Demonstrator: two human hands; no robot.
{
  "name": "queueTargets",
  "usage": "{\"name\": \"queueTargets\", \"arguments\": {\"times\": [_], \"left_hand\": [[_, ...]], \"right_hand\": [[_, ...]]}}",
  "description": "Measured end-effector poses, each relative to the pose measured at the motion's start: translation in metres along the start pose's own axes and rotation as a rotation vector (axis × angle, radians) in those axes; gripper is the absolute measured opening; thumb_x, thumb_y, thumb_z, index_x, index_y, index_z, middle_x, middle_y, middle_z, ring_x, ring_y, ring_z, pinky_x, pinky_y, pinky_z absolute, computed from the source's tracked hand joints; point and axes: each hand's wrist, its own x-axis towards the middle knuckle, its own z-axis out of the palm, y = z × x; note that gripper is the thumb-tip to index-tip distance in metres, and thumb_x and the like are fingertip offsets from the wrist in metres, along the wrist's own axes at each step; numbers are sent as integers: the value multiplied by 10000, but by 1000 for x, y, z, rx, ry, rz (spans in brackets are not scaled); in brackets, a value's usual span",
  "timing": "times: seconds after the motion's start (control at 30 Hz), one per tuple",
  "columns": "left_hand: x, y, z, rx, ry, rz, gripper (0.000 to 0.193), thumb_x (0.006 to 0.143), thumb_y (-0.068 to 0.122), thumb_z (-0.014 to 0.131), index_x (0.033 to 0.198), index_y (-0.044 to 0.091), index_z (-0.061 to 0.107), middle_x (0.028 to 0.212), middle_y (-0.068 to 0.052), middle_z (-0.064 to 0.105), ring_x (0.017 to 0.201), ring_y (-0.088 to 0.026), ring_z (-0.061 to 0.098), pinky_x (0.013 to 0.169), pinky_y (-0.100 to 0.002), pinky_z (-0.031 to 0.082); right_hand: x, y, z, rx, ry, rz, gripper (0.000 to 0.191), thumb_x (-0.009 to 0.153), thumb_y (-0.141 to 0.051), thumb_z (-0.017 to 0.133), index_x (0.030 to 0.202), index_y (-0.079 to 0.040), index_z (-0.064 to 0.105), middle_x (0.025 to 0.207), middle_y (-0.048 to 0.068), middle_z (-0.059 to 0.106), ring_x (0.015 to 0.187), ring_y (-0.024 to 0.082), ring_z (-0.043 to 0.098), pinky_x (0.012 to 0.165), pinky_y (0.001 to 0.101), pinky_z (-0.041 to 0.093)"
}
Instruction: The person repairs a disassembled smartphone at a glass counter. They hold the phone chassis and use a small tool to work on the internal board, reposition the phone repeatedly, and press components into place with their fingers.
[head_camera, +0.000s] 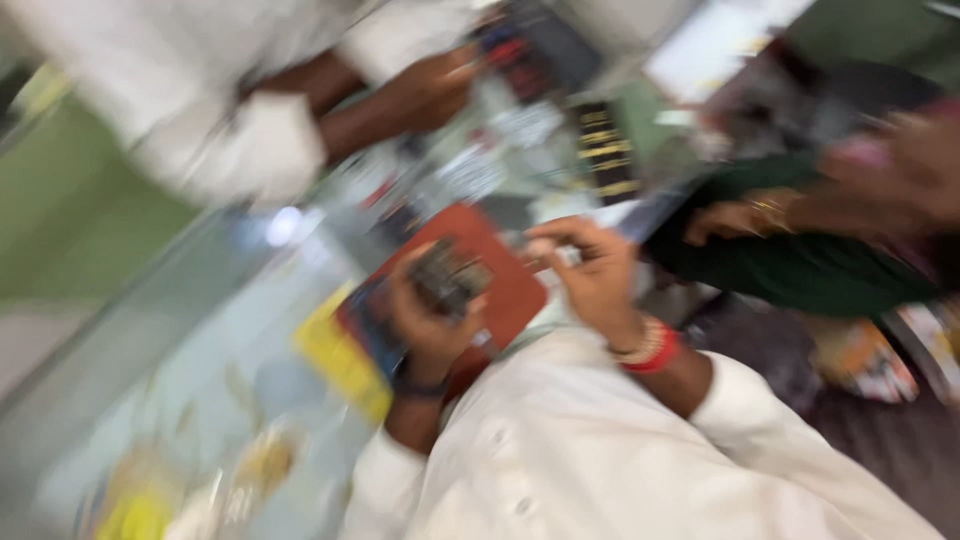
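Observation:
The whole view is motion-blurred. My left hand (432, 322), with a dark band at the wrist, is closed around a small dark blocky object (450, 278). It is held over a red-brown flat board (505, 275) on the counter. My right hand (592, 272), with red and pale bangles at the wrist, is just right of it. Its fingertips are pinched near a small pale thing (545, 248) that is too blurred to identify. My white buttoned shirt (600, 450) fills the bottom of the view.
A person in white reaches in at the upper left, one hand (432, 88) over cluttered small items. At the right, another person's green-sleeved arm (800, 260) and hand (735, 215) rest on the counter. A yellow pack (340, 362) lies on the glass counter (200, 330).

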Motion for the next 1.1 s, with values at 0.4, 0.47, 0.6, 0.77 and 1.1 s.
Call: {"name": "queueTargets", "arguments": {"times": [0.4, 0.47, 0.6, 0.77, 1.1], "left_hand": [[0, 2, 2, 71, 48, -60, 830, 774, -25, 799, 1481, 3, 365, 1318, -119, 537, 1103, -180, 655, 931, -304, 602], [2, 2, 5, 44, 50, -58, 812, 787, -40, 781, 1477, 3, 355, 1320, -123, 539, 1096, -182, 666, 928, -308, 615], [3, 5, 6, 57, 53, -73, 802, 798, -66, 765, 1478, 0, 345, 1323, -134, 534, 1061, -176, 664, 858, -294, 622], [4, 4, 5, 45, 25, -33, 810, 804, -67, 760, 1493, -6, 339, 1370, -148, 505, 1103, -187, 650, 897, -297, 618], [3, 6, 8, 105, 6, -55, 792, 804, -57, 769, 1473, 4, 348, 1320, -142, 527, 1084, -188, 667, 871, -304, 637]], "right_hand": [[22, 8, -66, 91, 426, -227, 197, 1024, 2, 639, 1220, 14, 641, 1174, 72, 655, 922, 120, 670, 818, 274, 574], [40, 13, -101, 185, 555, -252, 277, 1057, -79, 635, 1321, -12, 581, 1251, 73, 635, 978, 151, 681, 814, 294, 569], [54, 20, -179, 413, 819, -120, 439, 1036, -323, 635, 1381, -71, 536, 1248, 69, 611, 1014, 217, 683, 829, 364, 555], [39, 33, -232, 558, 977, -71, 574, 980, -474, 647, 1402, -102, 533, 1237, 72, 609, 1064, 253, 655, 903, 428, 539], [25, 34, -253, 597, 1065, -84, 566, 973, -435, 655, 1400, -85, 529, 1196, 85, 613, 1072, 278, 662, 906, 431, 531]]}}
